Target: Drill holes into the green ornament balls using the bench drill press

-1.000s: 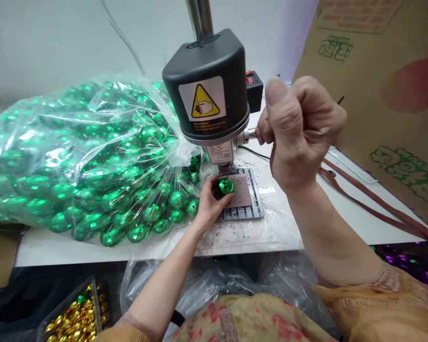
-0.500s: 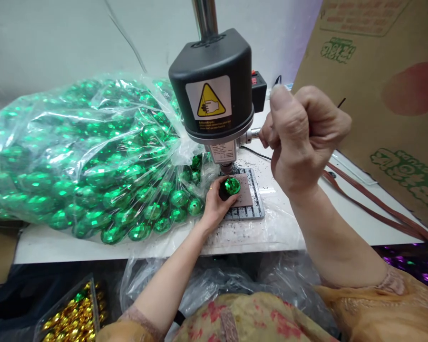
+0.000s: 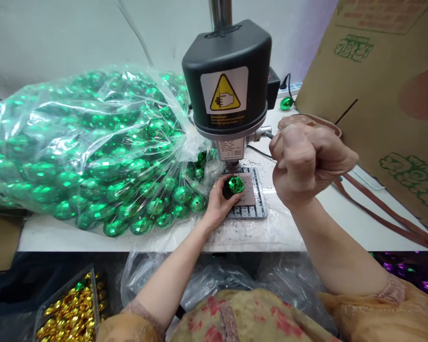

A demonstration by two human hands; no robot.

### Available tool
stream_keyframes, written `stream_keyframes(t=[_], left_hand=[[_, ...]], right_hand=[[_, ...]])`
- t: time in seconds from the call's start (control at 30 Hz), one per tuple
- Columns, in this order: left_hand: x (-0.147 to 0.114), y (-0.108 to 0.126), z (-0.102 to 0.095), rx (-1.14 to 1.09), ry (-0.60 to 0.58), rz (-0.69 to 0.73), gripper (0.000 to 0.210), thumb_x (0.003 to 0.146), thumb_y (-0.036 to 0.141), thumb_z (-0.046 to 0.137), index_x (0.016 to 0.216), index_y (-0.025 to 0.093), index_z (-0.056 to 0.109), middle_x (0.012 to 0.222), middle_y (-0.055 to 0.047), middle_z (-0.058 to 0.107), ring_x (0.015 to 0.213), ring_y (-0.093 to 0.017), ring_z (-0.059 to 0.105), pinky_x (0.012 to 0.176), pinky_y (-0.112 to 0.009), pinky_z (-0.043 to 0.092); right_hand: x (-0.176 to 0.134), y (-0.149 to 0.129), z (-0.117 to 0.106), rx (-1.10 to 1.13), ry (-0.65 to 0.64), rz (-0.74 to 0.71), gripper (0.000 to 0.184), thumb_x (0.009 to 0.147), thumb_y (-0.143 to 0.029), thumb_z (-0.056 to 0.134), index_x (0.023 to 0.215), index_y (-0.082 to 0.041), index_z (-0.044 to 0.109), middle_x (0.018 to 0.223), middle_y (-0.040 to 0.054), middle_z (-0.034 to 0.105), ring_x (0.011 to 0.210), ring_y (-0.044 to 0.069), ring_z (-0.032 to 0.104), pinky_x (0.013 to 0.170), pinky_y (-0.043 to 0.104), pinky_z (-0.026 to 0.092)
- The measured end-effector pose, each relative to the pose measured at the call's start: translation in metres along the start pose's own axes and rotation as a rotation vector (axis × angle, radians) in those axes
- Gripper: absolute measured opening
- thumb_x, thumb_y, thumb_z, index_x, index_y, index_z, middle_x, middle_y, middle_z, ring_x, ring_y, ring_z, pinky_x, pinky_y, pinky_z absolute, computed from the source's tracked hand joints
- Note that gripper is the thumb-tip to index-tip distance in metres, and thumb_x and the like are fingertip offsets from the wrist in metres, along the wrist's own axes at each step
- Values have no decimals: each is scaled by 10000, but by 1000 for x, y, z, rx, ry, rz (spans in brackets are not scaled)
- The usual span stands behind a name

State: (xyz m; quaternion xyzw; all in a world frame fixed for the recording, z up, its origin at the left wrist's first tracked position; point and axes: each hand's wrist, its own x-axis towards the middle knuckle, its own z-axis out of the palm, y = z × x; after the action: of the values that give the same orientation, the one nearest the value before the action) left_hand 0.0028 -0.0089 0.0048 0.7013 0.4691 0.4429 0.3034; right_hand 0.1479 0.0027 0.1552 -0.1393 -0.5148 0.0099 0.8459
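My left hand is closed round a shiny green faceted ball, thumb and fingers at its sides. The ball rests on a pinkish square pad over the slotted grey base plate of a small bench drill press. Right above the ball is the chuck, and a thin bit appears to reach the ball's top. To the right of the machine, my right hand is in a fist round the feed lever, whose grip end is hidden by the fingers.
A clear plastic bag full of green balls lies left of the press. At right stands a cardboard box, with a brown strap before it. Another green ball sits behind. A bin of gold balls is below the table.
My right hand has come down and turned with the lever. My left hand still holds the ball under the chuck. The whole view has shifted slightly, and the rear green ball is now uncovered.
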Motion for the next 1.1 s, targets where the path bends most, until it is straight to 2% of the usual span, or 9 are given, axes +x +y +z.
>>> stream_keyframes(t=[0.2,0.4,0.53,0.73,0.87,0.97,1.1], left_hand=[[1,2,0,-17,-3,4,536,782,327,794,1258,226,570,1260,-84,656,1196,-265,620,1051,-424,490],[1,2,0,-34,-8,19,523,791,309,785,1256,215,565,1252,-87,656,1189,-260,619,1044,-412,492],[1,1,0,-33,-6,17,531,787,313,789,1256,218,561,1252,-85,655,1186,-261,618,1045,-418,489],[0,2,0,-25,-8,16,525,789,310,787,1253,217,560,1243,-85,656,1179,-260,618,1034,-407,492],[0,1,0,-17,-2,10,533,780,307,794,1249,215,558,1230,-82,660,1161,-259,624,1021,-410,497],[0,-1,1,-14,1,4,536,774,302,796,1245,213,558,1224,-80,663,1153,-256,627,1014,-408,502],[3,-2,4,11,32,2,531,761,299,800,1227,202,567,1210,-89,668,1143,-264,636,1009,-422,506]], right_hand=[[-7,0,-6,-36,-9,-18,535,858,-204,602,512,-166,195,445,-63,267,389,33,236,403,272,250],[-12,-4,-15,-26,-106,11,498,864,-180,568,547,-171,184,486,-50,271,413,41,286,431,275,291],[-14,0,-17,-34,-99,-64,495,848,-163,569,559,-183,167,465,-57,240,392,51,264,419,288,328],[-16,8,-19,-8,-119,-126,478,828,-116,562,577,-184,161,461,-71,238,373,47,246,395,269,287],[-23,10,-24,14,-142,-171,473,824,-93,557,576,-189,165,478,-73,245,379,41,253,402,262,312],[-26,7,-24,-14,-152,-133,481,824,-80,560,566,-182,167,491,-70,265,387,34,276,416,259,342],[-6,-3,-11,-79,-62,1,513,881,-159,580,534,-176,202,468,-63,236,389,32,275,391,254,279]])
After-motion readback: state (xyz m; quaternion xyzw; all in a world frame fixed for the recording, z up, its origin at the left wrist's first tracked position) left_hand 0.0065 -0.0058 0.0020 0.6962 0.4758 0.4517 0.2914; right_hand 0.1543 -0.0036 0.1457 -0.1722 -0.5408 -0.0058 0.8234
